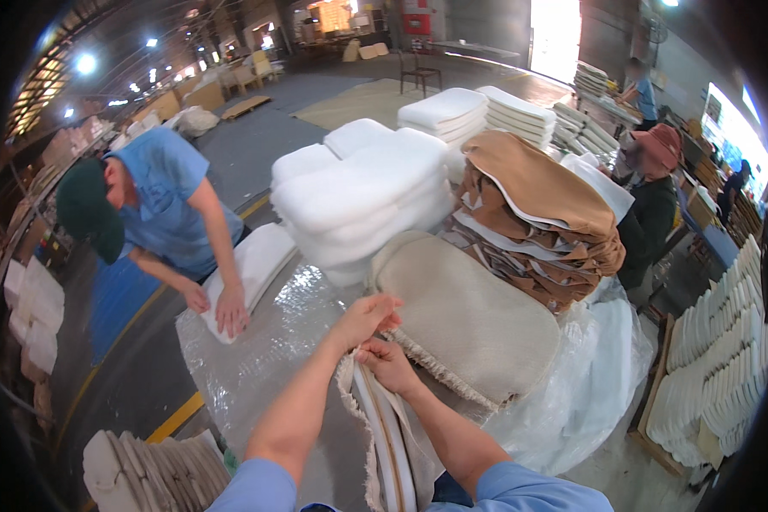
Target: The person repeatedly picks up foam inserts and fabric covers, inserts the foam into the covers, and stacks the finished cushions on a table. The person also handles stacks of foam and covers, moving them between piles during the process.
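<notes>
Cover (403, 437) cropped below, perhaps pinched.

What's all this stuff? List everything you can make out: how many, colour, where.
Padding pile: one, white, centre
Stacks: at least two, white, behind it
Fabric pile: one, mainly brown, right of centre
Fringed fabric: one, beige, in front
Long pad: one, white, left of centre
Held fabric: one, beige-white, lower middle
Plastic sheeting: count unclear, clear, around the piles
Folded pile: one, beige, lower left
Stacked pads: many, cream, right
Chair: one, dark, background
Other people: at least four, blue or dark clothes, both sides
Left grip: one, bare, above the right
Right grip: one, bare, on held fabric
</notes>
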Motion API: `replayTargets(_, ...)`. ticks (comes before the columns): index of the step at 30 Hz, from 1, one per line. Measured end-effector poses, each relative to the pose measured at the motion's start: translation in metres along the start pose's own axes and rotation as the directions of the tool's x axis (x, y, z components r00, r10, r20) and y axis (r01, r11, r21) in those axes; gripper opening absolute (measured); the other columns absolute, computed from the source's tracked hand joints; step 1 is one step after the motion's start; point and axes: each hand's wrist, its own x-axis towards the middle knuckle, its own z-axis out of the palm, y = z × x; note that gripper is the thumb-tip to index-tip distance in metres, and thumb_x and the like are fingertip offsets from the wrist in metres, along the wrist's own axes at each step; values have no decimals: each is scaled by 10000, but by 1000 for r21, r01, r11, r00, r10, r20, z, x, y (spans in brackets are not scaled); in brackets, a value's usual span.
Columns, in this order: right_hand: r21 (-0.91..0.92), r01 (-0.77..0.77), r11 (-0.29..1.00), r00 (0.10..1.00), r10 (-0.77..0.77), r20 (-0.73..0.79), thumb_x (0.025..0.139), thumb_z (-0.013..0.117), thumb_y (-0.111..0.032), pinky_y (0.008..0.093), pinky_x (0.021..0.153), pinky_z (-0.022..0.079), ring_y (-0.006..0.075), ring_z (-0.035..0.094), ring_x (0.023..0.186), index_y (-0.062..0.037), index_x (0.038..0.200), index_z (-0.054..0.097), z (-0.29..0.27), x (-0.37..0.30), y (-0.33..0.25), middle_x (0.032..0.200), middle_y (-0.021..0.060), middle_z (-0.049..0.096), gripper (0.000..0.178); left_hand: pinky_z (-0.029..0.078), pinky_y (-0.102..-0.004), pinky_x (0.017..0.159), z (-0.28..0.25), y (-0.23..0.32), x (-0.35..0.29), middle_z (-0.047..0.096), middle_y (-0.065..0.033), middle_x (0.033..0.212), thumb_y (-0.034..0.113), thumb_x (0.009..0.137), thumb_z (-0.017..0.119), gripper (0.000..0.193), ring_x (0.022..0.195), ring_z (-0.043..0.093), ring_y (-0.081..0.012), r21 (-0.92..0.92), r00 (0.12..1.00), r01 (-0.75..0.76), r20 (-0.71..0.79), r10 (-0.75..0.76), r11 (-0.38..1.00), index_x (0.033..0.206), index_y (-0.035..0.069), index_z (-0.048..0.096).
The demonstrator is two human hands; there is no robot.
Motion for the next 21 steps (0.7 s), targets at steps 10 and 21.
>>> replayTargets(10, 107, 41, 993, 998, -37, -44, 1017, 662, -38, 292, 842, 505, 72, 600, 931, 2, 1068, 710, -22, -22, 18, 976, -22, 708, 80, 567, -324, 888, 37, 8, 6, 760, -76, 1172, 394, 1087, 589, 459, 1002, 704, -179, 532, 973, 7, 193, -130, 847, 1420, 84, 647)
replayTargets(21, 134, 63, 989, 994, -51, -91, 1023, 682, -89, 291, 916, 516, 97, 629, 990, 17, 1077, 722, -12, -24, 8, 1091, 40, 733, 125, 538, -355, 953, 16, -25, -12, 764, -149, 1083, 380, 1121, 502, 459, 996, 719, -214, -370, 873, -291, -479, 87, 882, 1186, -25, 708)
